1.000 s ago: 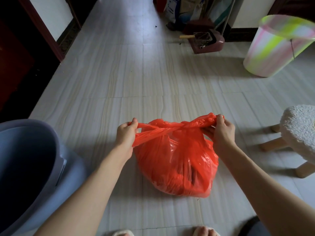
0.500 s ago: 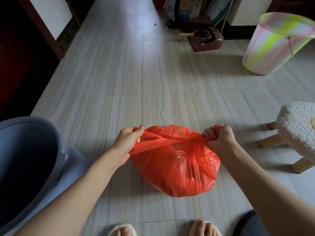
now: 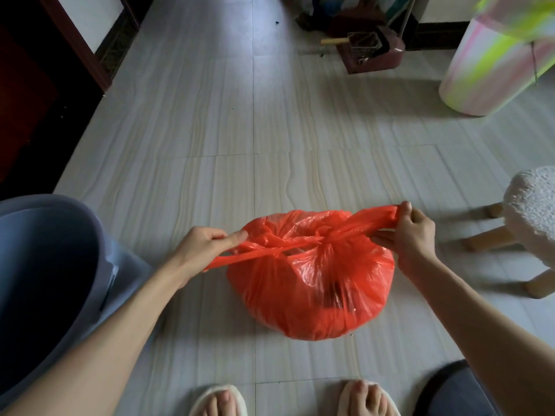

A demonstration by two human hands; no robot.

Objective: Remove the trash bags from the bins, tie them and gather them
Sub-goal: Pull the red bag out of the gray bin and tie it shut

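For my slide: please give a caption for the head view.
Both hands pull a red trash bag's handles tight.

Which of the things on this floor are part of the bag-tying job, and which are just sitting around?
Part of the job:
red trash bag
left hand and right hand, each pulling a bag handle
grey bin
striped bin

Just lying about:
fluffy stool
dustpan
slippers

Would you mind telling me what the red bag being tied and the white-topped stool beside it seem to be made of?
The red trash bag looks like thin, glossy plastic film: it crinkles, shines and is faintly see-through. The white-topped stool seems to have a nubbly, fleece-like fabric seat on pale, matte legs, probably wood, judging by their colour.
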